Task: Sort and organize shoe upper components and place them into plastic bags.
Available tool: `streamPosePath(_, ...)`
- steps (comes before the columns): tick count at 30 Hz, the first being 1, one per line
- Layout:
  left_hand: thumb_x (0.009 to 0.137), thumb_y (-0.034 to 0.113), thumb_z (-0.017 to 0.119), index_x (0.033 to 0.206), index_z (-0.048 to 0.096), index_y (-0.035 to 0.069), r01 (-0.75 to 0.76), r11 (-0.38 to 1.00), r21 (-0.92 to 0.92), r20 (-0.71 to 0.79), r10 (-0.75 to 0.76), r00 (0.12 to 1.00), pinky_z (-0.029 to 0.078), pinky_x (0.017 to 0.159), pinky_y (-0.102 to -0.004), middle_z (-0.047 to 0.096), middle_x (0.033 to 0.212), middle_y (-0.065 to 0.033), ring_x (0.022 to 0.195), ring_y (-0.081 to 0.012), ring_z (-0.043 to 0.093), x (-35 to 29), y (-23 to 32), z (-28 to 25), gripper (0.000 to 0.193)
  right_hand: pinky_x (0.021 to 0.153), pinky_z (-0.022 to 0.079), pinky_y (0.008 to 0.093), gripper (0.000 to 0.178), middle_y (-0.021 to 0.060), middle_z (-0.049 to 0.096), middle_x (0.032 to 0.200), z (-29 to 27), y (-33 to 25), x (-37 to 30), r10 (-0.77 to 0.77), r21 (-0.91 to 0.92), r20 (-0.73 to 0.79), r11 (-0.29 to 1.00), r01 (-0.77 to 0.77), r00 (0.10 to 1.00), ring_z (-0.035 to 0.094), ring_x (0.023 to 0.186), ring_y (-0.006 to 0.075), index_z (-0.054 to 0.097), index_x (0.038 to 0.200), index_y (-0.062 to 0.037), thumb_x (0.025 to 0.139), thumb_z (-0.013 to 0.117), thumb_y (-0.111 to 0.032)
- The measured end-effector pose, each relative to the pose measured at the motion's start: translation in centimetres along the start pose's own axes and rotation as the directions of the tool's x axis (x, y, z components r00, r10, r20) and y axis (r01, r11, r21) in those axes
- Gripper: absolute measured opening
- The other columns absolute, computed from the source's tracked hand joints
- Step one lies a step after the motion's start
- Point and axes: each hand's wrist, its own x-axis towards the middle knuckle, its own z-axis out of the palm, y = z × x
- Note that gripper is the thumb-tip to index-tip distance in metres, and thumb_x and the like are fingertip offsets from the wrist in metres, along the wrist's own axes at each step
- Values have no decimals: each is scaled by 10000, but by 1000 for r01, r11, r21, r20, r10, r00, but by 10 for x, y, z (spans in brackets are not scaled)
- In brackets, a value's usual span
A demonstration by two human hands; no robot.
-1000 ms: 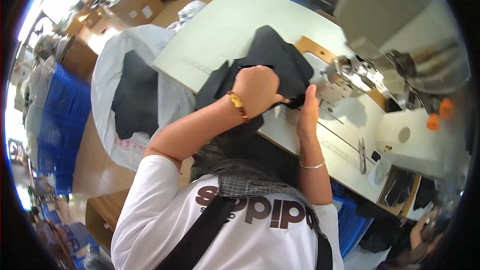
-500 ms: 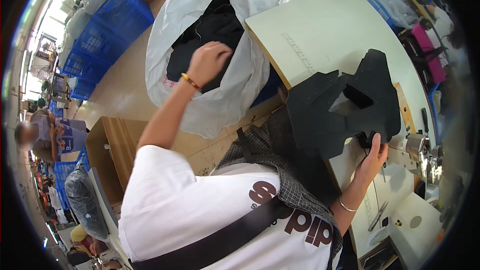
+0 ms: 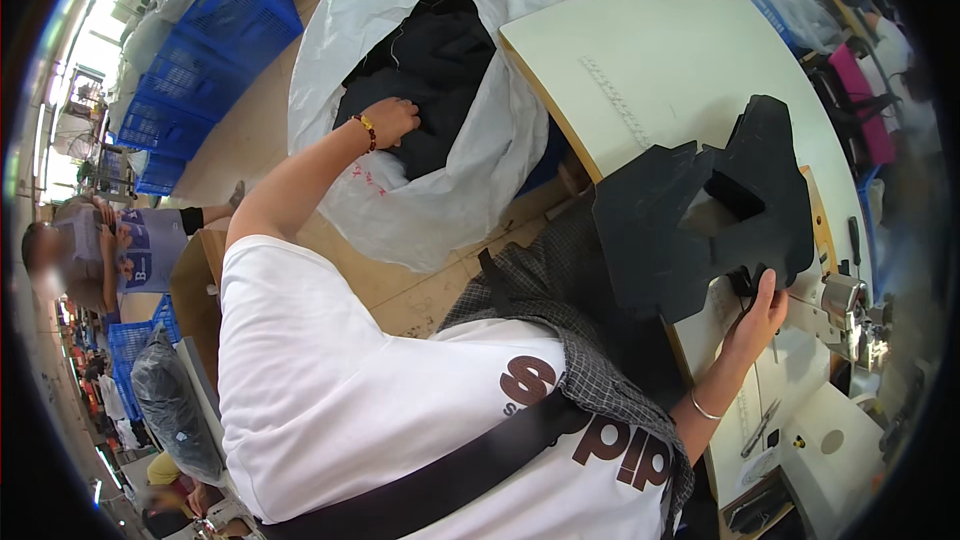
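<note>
A large white woven plastic sack (image 3: 430,225) stands open on my left, filled with black cloth (image 3: 450,70). My left hand (image 3: 395,122), beaded bracelet at the wrist, lies on this cloth near the sack's left rim. Its fingers are curled down and pressed together on the cloth; the fingertips are hidden. At the right, a black, stiff-looking angular panel (image 3: 650,230) with a gap in its middle overhangs the edge of the pale worktable (image 3: 640,50). My right hand (image 3: 757,320) grips the panel's near edge, thumb showing against it; the other fingers are partly covered.
A metal sewing-machine part (image 3: 845,302) stands at the table's right, with small metal snips (image 3: 762,430) closer to me. Blue crates (image 3: 205,50) are stacked at the far left. A cardboard box (image 3: 200,285) and another person (image 3: 110,250) are at the left.
My left hand has come down onto the cloth in the sack, moving slightly left. The right hand keeps its hold on the black panel. The view has shifted a little.
</note>
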Motion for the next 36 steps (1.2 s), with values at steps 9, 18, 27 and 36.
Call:
streamPosePath(9,642,111,694,968,672,64,66,952,-298,-122,-107,987,480,893,-405,640,973,-143,1000,-333,577,-13,-28,-52,330,856,420,259,336,43,631,985,-1,-2,4,-20,1,26,1000,20,999,545,904,121,622,1023,2,933,661,-319)
streamPosePath(18,995,340,524,976,595,12,113,360,-926,-39,-387,921,445,739,-259,581,835,-38,805,-122,549,-84,-45,-197,336,870,452,262,360,79,636,1079,-1,-9,1,41,-15,114,999,-40,993,567,959,119,625,1083,61,916,693,-250)
streamPosePath(27,1034,215,429,1150,544,36,-317,760,-567,-786,-385,484,464,774,-351,574,915,-123,827,-247,559,-57,103,-317,242,956,408,301,332,114,555,1193,-1,-8,1,-107,86,156,992,94,982,514,1101,192,631,1045,88,907,686,-209)
streamPosePath(36,848,335,673,1102,527,-43,-15,987,-160,-667,-97,738,479,726,-383,603,892,-124,868,-281,609,60,348,-309,479,876,434,287,332,79,589,1113,2,2,3,-87,20,159,996,85,983,537,966,152,632,1036,61,885,706,-225)
